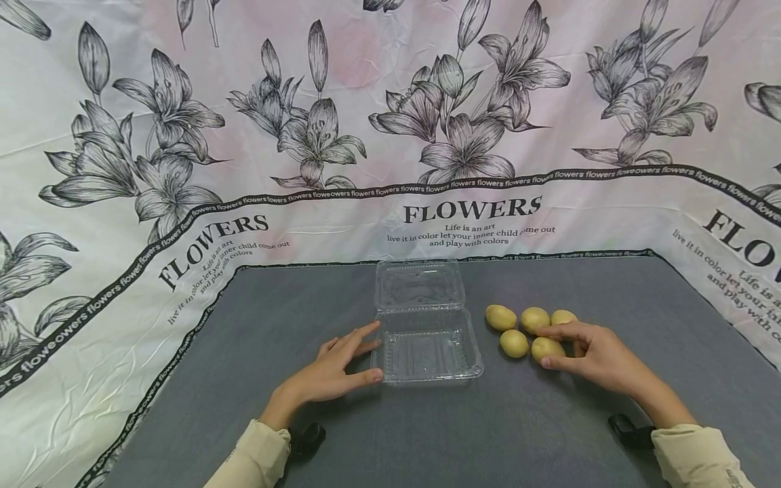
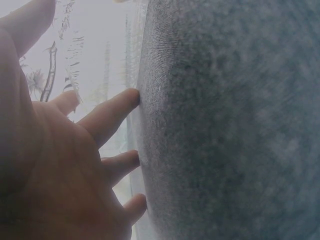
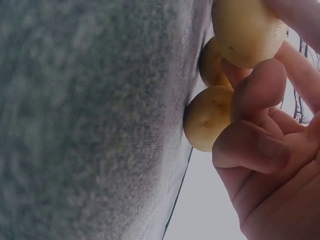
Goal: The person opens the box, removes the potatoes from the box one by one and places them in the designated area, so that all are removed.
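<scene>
A clear plastic clamshell box (image 1: 421,376) lies with its lid (image 1: 419,285) folded back. My left hand (image 1: 332,369) is at the box's left side, its thumb and fingers spread and the fingertips at the edge. In the left wrist view the fingers (image 2: 107,117) are extended and hold nothing. Several small yellow potatoes (image 1: 500,317) are grouped right of the box. My right hand (image 1: 601,352) grips the near right potato (image 1: 546,350) between thumb and fingers. In the right wrist view this potato (image 3: 245,32) is by the thumb and curled fingers, with two other potatoes (image 3: 206,119) behind.
A grey cloth-like tabletop (image 1: 427,434) lies under everything. Behind it and along both sides hangs a white floral curtain (image 1: 342,224) with printed lettering. A dark strap device (image 1: 308,440) is on the left wrist and another dark device (image 1: 631,432) on the right.
</scene>
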Motion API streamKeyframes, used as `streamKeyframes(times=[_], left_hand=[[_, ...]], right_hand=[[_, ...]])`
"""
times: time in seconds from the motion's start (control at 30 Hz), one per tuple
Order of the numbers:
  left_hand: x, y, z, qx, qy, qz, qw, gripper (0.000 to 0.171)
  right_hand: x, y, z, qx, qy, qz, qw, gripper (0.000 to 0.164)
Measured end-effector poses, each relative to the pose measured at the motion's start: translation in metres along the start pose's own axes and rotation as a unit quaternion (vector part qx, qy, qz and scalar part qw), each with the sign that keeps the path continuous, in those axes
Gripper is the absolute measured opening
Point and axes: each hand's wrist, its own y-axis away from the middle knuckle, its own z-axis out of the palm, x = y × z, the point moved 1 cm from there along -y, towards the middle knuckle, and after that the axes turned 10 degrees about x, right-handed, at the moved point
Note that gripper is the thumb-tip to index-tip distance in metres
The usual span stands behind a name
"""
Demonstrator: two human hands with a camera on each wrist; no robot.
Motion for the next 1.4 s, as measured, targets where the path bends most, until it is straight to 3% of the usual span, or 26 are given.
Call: streamKeyframes(times=[0.73, 1.13, 1.4], left_hand=[[-0.002, 0.0, -0.006, -0.01, 0.009, 0.0, 0.9999, 0.081], [-0.001, 0.001, -0.011, 0.015, 0.035, 0.003, 0.9993, 0.064], [0.001, 0.0, -0.012, 0.047, 0.008, -0.012, 0.9988, 0.058]], right_hand=[[-0.002, 0.0, 0.002, 0.002, 0.033, -0.02, 0.999, 0.042], [-0.002, -0.002, 0.004, 0.014, 0.06, -0.056, 0.997, 0.043], [-0.004, -0.002, 0.004, 0.016, 0.071, -0.059, 0.996, 0.043]])
